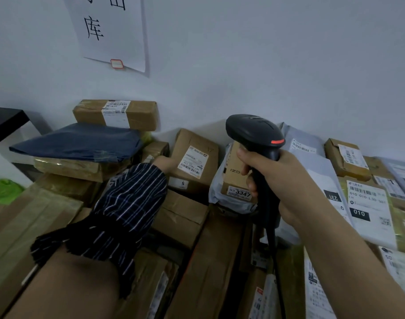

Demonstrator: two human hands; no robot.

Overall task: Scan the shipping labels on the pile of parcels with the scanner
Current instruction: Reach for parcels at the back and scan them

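Gripping is the word in the head view: the black handheld scanner (254, 134) is held upright by the right hand (282, 180), with the fingers wrapped tightly round its handle. An orange-red bar is lit on the back of the scanner's head. The scanner is raised above the pile of parcels (210, 261), just in front of a small cardboard box (235, 171) marked 3347, which is half tucked into a grey bag. A black cable (273, 249) is seen dropping from the handle's base down over the cartons.

Over on the other side, the left hand (166, 162) is stretched out towards a brown box (197, 143) leaned against the wall, its white shipping label (192, 163) turned to the camera. Only the back of that hand is shown past a dark striped sleeve (123, 210); the fingers are hidden, so whether anything is held cannot be told, though the box seems to be touched.

Further back, a dark blue poly bag (77, 141) is laid on taped cartons, with a long labelled box (115, 113) stacked behind it. To the right, a pale mailer (369, 217) printed 010 is spread flat. A paper sign (114, 31) is stuck to the wall.
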